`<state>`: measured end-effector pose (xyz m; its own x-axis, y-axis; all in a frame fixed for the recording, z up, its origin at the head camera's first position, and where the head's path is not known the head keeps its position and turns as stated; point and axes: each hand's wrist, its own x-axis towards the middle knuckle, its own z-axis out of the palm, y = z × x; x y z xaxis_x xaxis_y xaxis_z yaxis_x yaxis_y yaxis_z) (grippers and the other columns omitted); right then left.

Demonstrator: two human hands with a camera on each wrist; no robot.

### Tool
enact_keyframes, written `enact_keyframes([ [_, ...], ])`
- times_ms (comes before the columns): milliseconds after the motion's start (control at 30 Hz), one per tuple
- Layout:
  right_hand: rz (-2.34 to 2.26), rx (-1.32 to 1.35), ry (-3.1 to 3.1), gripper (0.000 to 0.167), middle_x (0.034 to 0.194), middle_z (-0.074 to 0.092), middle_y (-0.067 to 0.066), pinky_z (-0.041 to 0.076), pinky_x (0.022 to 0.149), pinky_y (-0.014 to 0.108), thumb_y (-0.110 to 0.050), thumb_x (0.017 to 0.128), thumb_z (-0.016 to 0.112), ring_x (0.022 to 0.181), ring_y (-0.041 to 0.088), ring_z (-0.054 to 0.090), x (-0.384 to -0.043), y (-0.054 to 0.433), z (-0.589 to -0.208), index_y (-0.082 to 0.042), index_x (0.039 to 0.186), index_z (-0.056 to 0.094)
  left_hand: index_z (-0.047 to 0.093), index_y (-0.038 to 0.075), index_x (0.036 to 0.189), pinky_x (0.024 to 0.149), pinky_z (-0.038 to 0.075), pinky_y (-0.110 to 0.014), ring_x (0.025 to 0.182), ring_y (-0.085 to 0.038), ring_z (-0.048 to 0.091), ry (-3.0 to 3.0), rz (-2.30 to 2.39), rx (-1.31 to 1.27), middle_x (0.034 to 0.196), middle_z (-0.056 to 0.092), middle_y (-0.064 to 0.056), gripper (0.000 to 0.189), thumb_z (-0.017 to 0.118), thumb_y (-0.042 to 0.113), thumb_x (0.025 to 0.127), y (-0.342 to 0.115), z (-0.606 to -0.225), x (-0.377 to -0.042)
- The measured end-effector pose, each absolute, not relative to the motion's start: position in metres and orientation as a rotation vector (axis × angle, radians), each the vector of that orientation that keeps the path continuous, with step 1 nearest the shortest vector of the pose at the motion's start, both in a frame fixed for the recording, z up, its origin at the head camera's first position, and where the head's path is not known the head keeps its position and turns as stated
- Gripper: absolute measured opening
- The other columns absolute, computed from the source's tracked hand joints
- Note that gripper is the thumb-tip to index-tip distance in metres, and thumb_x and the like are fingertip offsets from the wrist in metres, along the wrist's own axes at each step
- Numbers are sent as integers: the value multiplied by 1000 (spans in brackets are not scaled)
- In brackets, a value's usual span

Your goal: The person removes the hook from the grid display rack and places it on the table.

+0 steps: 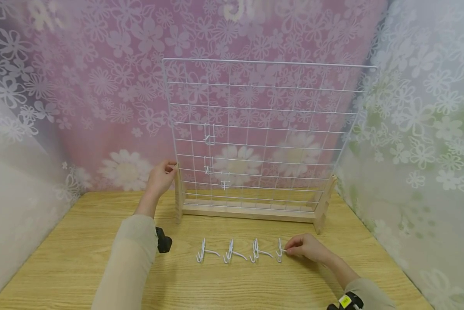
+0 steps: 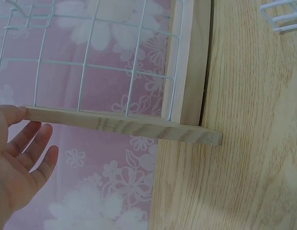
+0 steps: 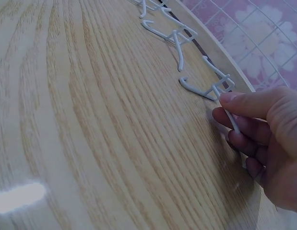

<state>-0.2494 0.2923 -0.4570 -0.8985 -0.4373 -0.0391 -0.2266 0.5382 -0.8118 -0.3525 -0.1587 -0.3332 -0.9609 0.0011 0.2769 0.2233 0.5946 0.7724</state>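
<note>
A white wire grid panel (image 1: 270, 63) stands upright in a wooden stand (image 1: 251, 214). My left hand (image 1: 161, 177) holds the top end of the stand's left upright (image 2: 153, 130), thumb on one side and fingers spread by the other. On the table, my right hand (image 1: 307, 248) pinches the prong of a white wire hook (image 3: 191, 88), the rightmost in a row. Its thumb and fingertips grip the prong, and the hook's frame points away from the palm. Left of it lie three similar hooks (image 1: 256, 249), spaced apart.
Three white hooks hang on the grid's left part: an upper one (image 1: 210, 139), a middle one (image 1: 208, 169) and a lower one (image 1: 225, 185). The wooden table (image 1: 216, 288) carries everything. Flowered curtains (image 1: 115, 99) surround its back and sides.
</note>
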Motion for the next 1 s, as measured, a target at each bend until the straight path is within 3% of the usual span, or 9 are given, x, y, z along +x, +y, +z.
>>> enact_keyframes([
  [267,-1290,-603,2553,13,86,65,11,37,51,20,-4,87,62,57,4,43,-254,293,-464,5,94,67,48,4,127,80,45,-45,102,-34,52,-2584,-1288,-186,110,55,-20,32,47,18,97,-158,-333,-352],
  [767,-1327,-631,2514,15,85,63,12,46,63,23,-1,83,62,75,11,55,-254,292,-449,8,96,62,48,5,127,77,45,-44,101,-34,52,-2603,-1285,-176,110,55,-20,33,46,18,97,-158,-332,-352],
  [1000,-1227,-647,2739,17,83,65,10,47,64,23,-4,83,65,74,12,58,-262,285,-430,9,95,64,48,6,128,77,45,-44,102,-34,52,-2605,-1294,-166,111,55,-19,33,46,18,98,-158,-331,-351],
])
